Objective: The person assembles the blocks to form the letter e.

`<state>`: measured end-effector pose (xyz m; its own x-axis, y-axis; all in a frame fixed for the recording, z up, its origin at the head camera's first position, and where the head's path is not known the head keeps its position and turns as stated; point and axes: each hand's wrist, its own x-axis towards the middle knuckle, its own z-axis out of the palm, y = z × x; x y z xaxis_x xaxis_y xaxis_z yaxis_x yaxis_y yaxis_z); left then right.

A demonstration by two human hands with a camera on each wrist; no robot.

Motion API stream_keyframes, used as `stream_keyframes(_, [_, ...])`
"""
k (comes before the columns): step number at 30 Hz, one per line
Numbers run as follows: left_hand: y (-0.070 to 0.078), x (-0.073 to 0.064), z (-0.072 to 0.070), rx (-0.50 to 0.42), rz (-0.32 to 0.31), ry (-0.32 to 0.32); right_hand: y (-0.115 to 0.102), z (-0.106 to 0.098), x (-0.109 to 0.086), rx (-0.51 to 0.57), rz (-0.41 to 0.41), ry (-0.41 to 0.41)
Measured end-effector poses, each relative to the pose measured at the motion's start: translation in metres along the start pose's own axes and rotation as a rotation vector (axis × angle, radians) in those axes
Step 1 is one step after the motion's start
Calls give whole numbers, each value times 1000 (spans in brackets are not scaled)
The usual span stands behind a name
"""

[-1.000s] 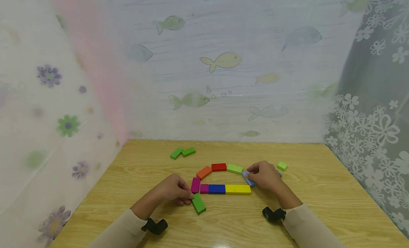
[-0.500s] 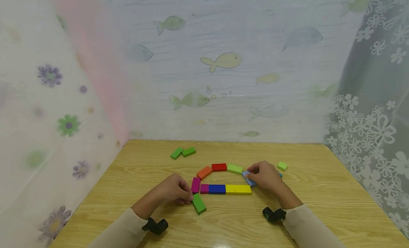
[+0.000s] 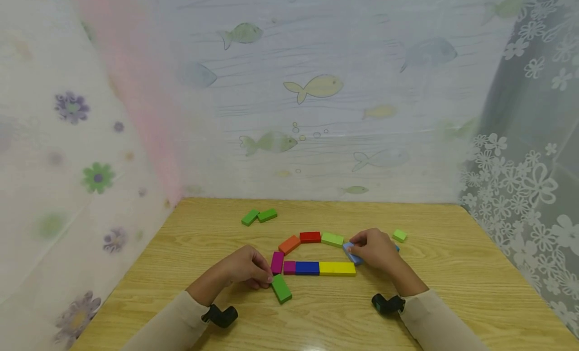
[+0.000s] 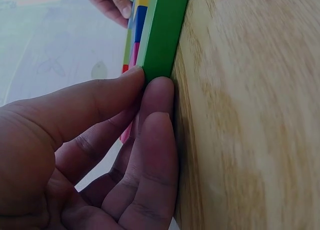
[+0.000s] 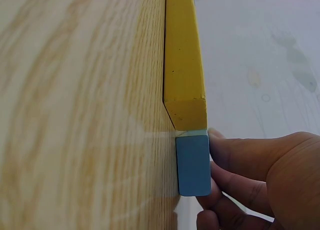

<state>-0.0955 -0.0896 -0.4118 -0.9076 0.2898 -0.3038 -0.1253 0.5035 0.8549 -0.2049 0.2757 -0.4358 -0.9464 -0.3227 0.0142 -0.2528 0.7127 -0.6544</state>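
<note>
My left hand (image 3: pixel 248 268) holds the near corner of a green block (image 3: pixel 281 289) between thumb and fingertips. In the left wrist view the thumb tip lies on the edge of that block's end. A magenta block (image 3: pixel 277 262) is just beyond it. At the right, my right hand (image 3: pixel 374 247) pinches a light blue block (image 3: pixel 351 253), which lies slanted on the table. Orange (image 3: pixel 289 244), red (image 3: pixel 310 237) and lime (image 3: pixel 332 239) blocks curve between the magenta and light blue ones. Inside the curve runs a straight row of a short magenta block (image 3: pixel 289 267), a dark blue block (image 3: pixel 307 268) and a yellow block (image 3: pixel 337 268).
Two green blocks (image 3: pixel 267 215) lie at the back left of the wooden table (image 3: pixel 203 225). A small lime block (image 3: pixel 400 235) is beyond my right hand, which mostly hides another blue block (image 3: pixel 397 248). Printed curtains (image 3: pixel 316 114) surround the table's back and sides.
</note>
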Motion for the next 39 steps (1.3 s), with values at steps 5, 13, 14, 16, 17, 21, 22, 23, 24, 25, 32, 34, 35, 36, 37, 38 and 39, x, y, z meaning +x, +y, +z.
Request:
stream_keyframes(5, [-1,0,-1,-19,7,-9,-1,0,0,-3,3,4])
stream_keyframes(13, [4,1,-12,67,27,50,-2,-2,0,-1,10,-2])
stream_keyframes(14, [6,1,-14,77,30,58,-2,-2,0,0,10,-2])
stream_keyframes(16, [10,1,-18,86,34,65,-2,-2,0,2,14,-3])
stream_keyframes(17, [11,1,-20,84,35,66,-2,-2,0,3,16,-2])
stream_keyframes(21, [17,2,-25,60,29,66,-2,-1,0,6,19,-2])
stream_keyframes(22, [19,3,-27,58,28,71,-1,-1,0,7,19,-2])
stream_keyframes(23, [20,3,-28,58,28,76,-1,0,0,7,18,-2])
stream_keyframes(24, [21,4,-29,59,27,84,-1,0,0,7,18,-3])
stream_keyframes(25, [22,5,-31,62,26,92,-1,0,0,7,18,-3])
stream_keyframes(32, [27,15,-42,65,26,175,-1,0,-1,14,22,-4])
stream_keyframes(34, [28,18,-46,68,22,199,-2,0,-1,15,24,-4])
stream_keyframes(35, [28,20,-48,71,19,211,-2,0,-1,17,25,-5])
stream_keyframes(36, [29,23,-50,72,17,222,-2,0,-1,16,25,-4])
stream_keyframes(37, [29,25,-52,76,15,234,-3,0,-1,16,25,-4])
stream_keyframes(38, [29,27,-54,82,15,246,-3,0,-1,15,25,-4])
stream_keyframes(39, [29,29,-56,86,15,256,-3,0,-1,15,24,-3])
